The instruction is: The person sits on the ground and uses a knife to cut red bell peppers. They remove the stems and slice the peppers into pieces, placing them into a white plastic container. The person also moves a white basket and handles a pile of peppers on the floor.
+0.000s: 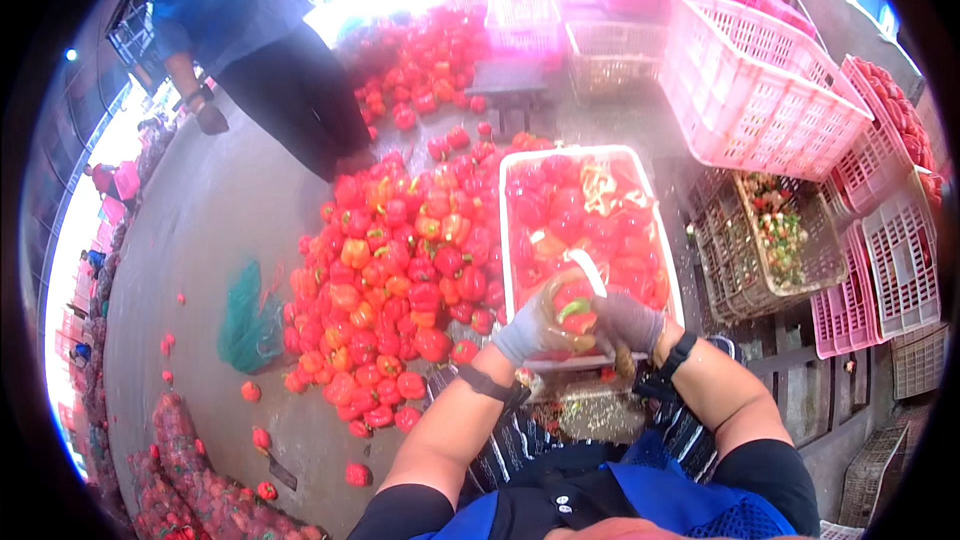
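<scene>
My left hand (541, 326), in a wet, stained pale glove, is closed around a red bell pepper (577, 324) with a green stem. Close on its right, my right hand (630, 322) wears a darker, soiled glove. A narrow white curved tool (588, 271) rises from the fingers of my right hand, over the pepper; its exact kind is unclear. Both hands are above the near end of a white-rimmed plastic crate (664, 255). Inside that crate lie many red bell peppers (551, 199) and a pale cluster of pepper cores (598, 187).
A large heap of red bell peppers (397, 277) spreads left of the crate. Pink plastic crates (765, 90) and a crate of pepper scraps (780, 240) stand right. A person (262, 52) stands behind the heap. Green netting (251, 322) and filled mesh sacks (202, 480) lie left.
</scene>
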The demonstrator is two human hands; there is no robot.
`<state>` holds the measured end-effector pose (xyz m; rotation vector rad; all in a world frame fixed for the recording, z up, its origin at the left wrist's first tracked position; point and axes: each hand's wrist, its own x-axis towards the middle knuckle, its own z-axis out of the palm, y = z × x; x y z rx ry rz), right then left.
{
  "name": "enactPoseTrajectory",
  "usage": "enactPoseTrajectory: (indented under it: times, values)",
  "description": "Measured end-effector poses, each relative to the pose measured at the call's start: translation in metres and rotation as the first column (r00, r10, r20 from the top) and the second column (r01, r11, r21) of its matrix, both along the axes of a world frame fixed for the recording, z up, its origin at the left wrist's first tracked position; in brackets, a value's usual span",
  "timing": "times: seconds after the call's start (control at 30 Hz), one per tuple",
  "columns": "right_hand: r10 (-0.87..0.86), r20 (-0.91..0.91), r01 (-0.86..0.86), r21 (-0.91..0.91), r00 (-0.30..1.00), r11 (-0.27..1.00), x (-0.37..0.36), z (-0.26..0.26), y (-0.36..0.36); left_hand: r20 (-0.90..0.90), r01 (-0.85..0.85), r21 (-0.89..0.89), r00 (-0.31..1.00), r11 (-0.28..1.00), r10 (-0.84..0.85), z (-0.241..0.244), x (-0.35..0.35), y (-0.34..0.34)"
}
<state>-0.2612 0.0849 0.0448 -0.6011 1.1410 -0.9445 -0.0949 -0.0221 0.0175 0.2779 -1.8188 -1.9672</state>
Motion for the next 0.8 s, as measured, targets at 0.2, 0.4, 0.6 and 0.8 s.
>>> enactPoseTrajectory:
  times: [0.2,0.4,0.6,0.8]
  values:
    - [-0.154,-0.106,0.146,-0.086,0.982,0.986,0.02,0.027,0.002,-0.14,-0.375,-0.739,0.898,0.56,0.417,-0.002,-0.002,0.017]
    - [-0.263,-0.279,0.206,-0.217,0.924,0.954,0.014,-0.016,-0.006,-0.153,-0.405,-0.675,0.895,0.617,0.419,-0.01,0.004,0.027]
    - [-0.083,-0.246,0.068,-0.07,0.966,0.995,0.024,0.0,-0.012,-0.143,-0.393,-0.45,0.918,0.801,0.37,-0.009,0.013,0.026]
    - [-0.058,0.022,0.06,-0.097,0.998,0.993,0.027,0.009,-0.002,-0.099,-0.274,-0.551,0.959,0.788,0.265,-0.006,0.021,0.015]
